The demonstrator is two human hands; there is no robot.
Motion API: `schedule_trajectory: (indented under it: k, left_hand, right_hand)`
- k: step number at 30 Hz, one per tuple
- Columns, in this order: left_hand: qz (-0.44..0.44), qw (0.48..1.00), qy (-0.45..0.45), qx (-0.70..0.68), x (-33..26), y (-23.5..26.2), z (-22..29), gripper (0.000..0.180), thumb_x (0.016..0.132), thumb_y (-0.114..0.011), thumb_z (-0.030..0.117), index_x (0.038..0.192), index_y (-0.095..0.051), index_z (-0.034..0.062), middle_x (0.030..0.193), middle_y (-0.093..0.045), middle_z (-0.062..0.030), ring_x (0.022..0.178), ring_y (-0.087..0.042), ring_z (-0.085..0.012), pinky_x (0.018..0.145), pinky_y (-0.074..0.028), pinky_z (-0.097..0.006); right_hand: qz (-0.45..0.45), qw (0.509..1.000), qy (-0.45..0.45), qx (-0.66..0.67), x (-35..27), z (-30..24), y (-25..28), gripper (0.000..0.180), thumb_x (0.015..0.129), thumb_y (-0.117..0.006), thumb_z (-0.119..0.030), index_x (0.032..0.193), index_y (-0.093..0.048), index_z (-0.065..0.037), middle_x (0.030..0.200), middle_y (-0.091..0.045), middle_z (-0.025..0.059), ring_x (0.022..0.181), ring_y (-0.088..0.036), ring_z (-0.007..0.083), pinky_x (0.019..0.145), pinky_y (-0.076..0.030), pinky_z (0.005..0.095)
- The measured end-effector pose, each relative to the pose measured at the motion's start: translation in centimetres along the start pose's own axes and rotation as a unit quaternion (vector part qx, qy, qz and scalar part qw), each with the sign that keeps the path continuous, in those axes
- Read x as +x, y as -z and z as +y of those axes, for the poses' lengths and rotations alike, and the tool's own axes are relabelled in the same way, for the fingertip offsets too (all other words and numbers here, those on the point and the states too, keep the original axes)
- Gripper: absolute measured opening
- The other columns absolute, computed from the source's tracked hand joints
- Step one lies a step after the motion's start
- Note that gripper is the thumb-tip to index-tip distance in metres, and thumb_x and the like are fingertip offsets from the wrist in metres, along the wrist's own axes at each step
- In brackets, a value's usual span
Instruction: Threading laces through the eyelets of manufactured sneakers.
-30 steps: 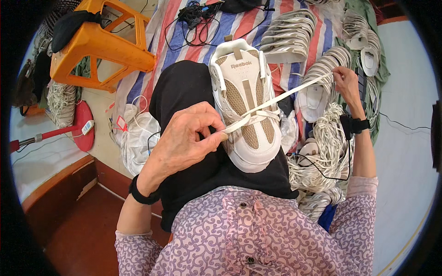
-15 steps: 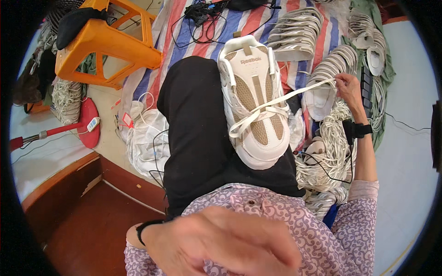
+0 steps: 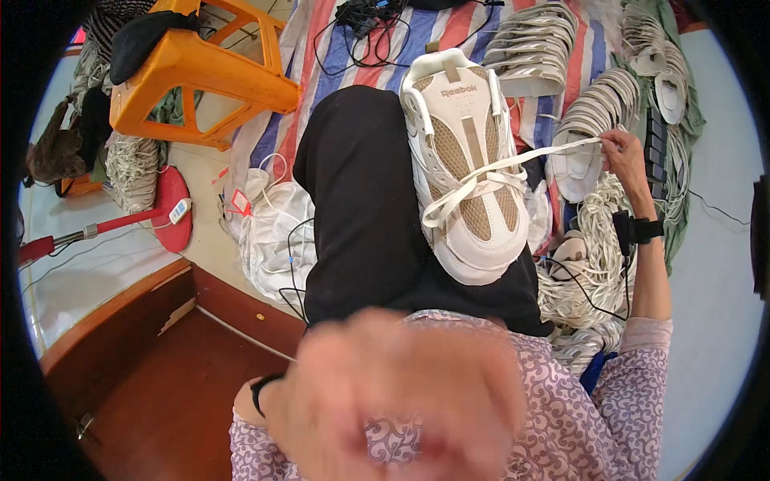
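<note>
A white and beige sneaker [image 3: 467, 120] lies on my dark-trousered lap, its toe toward me. A flat cream shoelace [image 3: 553, 151] loops across its front part, and one length runs out to the right. Out there my right hand [image 3: 627, 160] pinches that lace's end between closed fingers, with the lace pulled nearly straight. Close to the camera and low in the picture is my left hand [image 3: 409, 377], smeared by motion. It is apart from the shoe, and whether its fingers hold anything cannot be made out.
Stacks of shoe uppers [image 3: 597, 112] and tangled pale laces [image 3: 593, 240] lie to the right on a striped sheet [image 3: 373, 72]. An orange stool [image 3: 172, 88] stands at far left, near a red round base [image 3: 172, 216]. Black cables [image 3: 369, 24] lie beyond the shoe.
My left hand has shifted slightly and blurred more. The right hand keeps its grip on the lace end. The whole scene has moved a little to the right as the view shifted.
</note>
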State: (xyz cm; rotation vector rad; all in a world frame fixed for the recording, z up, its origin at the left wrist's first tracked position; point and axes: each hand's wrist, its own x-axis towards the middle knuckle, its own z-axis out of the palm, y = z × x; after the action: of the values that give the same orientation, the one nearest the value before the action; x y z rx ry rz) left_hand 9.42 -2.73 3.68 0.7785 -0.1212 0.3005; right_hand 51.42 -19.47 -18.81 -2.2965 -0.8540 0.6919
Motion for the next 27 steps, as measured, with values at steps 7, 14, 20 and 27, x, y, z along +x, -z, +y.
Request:
schedule_trajectory:
  k: [7, 14, 20, 27]
  left_hand:
    - [0.389, 0.904, 0.171, 0.043, -3.1, 6.1, -2.1, 0.016, 0.097, -0.063, 0.014, 0.102, -0.068, 0.0003, 0.095, -0.068, -0.0031, 0.078, -0.06, -0.0049, 0.069, -0.049, -0.019]
    - [0.401, 0.901, 0.165, 0.028, -3.0, 6.1, -2.5, 0.021, 0.1, -0.061, 0.017, 0.11, -0.068, -0.0002, 0.097, -0.068, -0.0029, 0.081, -0.062, -0.0051, 0.068, -0.049, -0.017]
    - [0.27, 0.958, 0.074, 0.056, -2.7, 3.8, -0.4, 0.019, 0.095, -0.063, 0.013, 0.104, -0.068, -0.0023, 0.09, -0.064, -0.0063, 0.077, -0.062, -0.0124, 0.063, -0.048, -0.026]
    - [-0.047, 0.972, 0.099, -0.209, -0.3, -0.7, 4.5, 0.015, 0.099, -0.059, 0.013, 0.099, -0.067, 0.0005, 0.077, -0.068, -0.0226, 0.048, -0.061, -0.017, 0.037, -0.04, -0.023]
  right_hand:
    - [-0.016, 1.0, -0.02, 0.011, -1.1, 0.3, -0.6, 0.016, 0.09, -0.059, -0.006, 0.098, -0.068, 0.004, 0.071, -0.063, 0.0058, 0.049, -0.06, 0.013, 0.044, -0.044, 0.0263]
    - [-0.033, 0.997, -0.044, 0.054, -1.5, 1.5, -1.2, 0.015, 0.09, -0.061, -0.006, 0.098, -0.068, 0.004, 0.072, -0.063, 0.0063, 0.049, -0.059, 0.0124, 0.044, -0.045, 0.0262]
    - [-0.025, 0.996, -0.068, 0.052, -2.8, 2.2, -1.8, 0.014, 0.091, -0.062, -0.008, 0.096, -0.069, 0.003, 0.07, -0.062, 0.005, 0.049, -0.059, 0.0121, 0.044, -0.045, 0.0263]
    - [-0.038, 0.996, -0.056, 0.056, -3.0, 1.6, -4.0, 0.013, 0.091, -0.062, -0.006, 0.094, -0.07, 0.004, 0.068, -0.065, 0.0076, 0.049, -0.061, 0.0138, 0.044, -0.048, 0.0283]
